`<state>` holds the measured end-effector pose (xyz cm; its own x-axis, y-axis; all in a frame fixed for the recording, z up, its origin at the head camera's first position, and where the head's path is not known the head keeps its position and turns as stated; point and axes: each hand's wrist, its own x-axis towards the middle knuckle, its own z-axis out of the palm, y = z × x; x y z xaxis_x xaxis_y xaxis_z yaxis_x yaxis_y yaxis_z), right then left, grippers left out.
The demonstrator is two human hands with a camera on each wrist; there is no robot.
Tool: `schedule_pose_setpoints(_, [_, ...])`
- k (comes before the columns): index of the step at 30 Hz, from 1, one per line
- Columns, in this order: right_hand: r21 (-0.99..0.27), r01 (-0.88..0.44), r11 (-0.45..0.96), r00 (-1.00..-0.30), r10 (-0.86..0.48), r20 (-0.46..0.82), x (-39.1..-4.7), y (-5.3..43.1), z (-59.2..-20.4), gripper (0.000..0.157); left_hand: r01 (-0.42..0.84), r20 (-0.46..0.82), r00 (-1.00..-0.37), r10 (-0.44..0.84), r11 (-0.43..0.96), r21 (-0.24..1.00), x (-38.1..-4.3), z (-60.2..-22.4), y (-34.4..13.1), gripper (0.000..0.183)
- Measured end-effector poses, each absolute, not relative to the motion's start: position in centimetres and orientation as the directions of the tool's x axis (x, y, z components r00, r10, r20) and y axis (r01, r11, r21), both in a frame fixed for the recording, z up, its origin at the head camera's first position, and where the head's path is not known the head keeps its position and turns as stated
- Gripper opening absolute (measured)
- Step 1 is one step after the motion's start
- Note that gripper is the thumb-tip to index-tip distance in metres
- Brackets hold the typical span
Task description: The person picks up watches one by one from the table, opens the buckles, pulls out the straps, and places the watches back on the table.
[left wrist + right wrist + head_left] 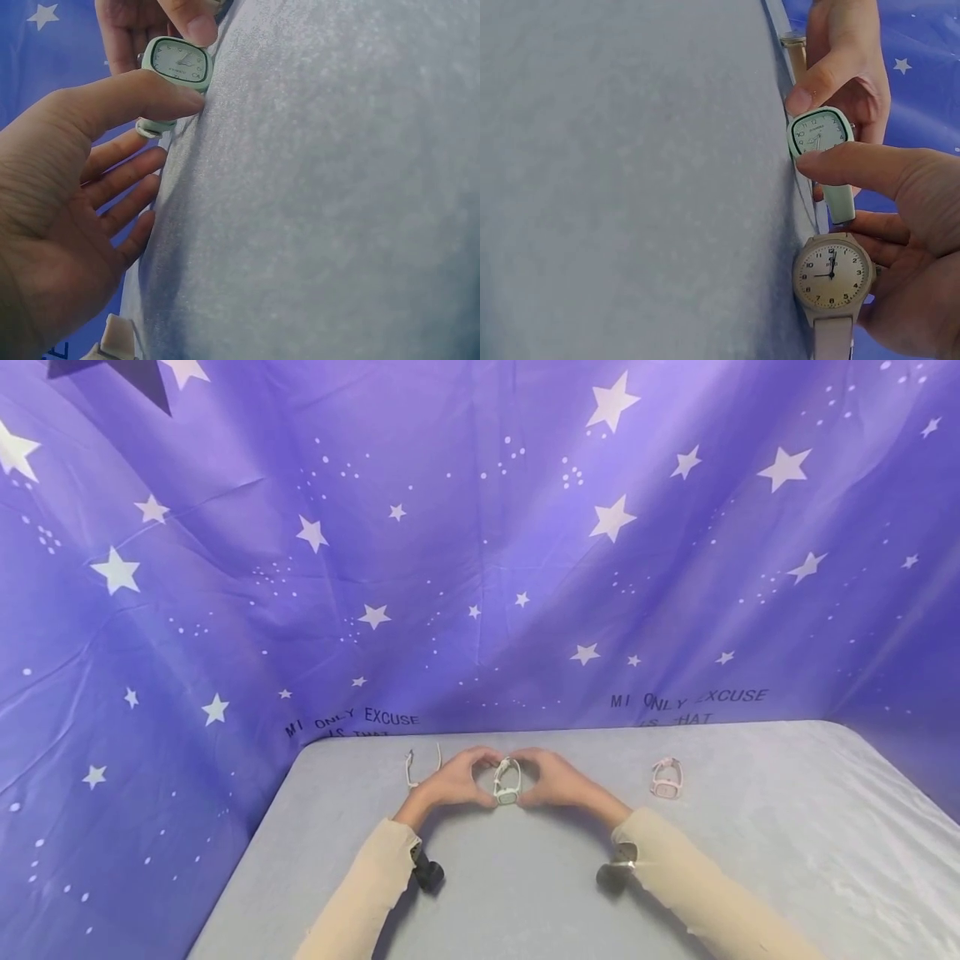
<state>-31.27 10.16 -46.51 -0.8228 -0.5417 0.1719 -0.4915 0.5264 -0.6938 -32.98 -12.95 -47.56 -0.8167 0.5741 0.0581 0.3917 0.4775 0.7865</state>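
Observation:
A pale green wristwatch (507,783) with a rounded square dial is between both hands, its strap looped up behind the dial. My left hand (455,778) holds it from the left, thumb along the edge of the case (178,61), forefinger at the strap, the other fingers loosely spread. From the right my right hand (557,779) holds the same watch, thumb at the dial's lower edge (819,133) and fingers behind. The two hands form a ring around it, close over the table.
A whitish watch (409,770) stands with its strap open just left of my left hand. A pink watch (666,779) lies farther right on the grey cloth-covered table (510,893). Behind hangs a purple star-patterned curtain (480,560). A round-dialled watch (832,274) shows near my right hand.

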Motion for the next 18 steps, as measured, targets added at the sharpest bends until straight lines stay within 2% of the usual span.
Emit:
schedule_pose_setpoints(10, [-0.766, -0.405, 0.499, -0.855, -0.504, 0.124, -31.3, 9.4, -45.7, 0.078, 0.316, 0.051, -0.827, 0.559, 0.389, 0.865, -32.9, -46.8, -13.4, 0.075])
schedule_pose_setpoints(18, [-0.788, -0.444, 0.426, -0.835, -0.515, 0.193, -30.9, 9.5, -44.0, 0.078, 0.204, -0.005, -0.821, 0.570, 0.303, 0.931, -32.1, -43.6, -13.4, 0.075])
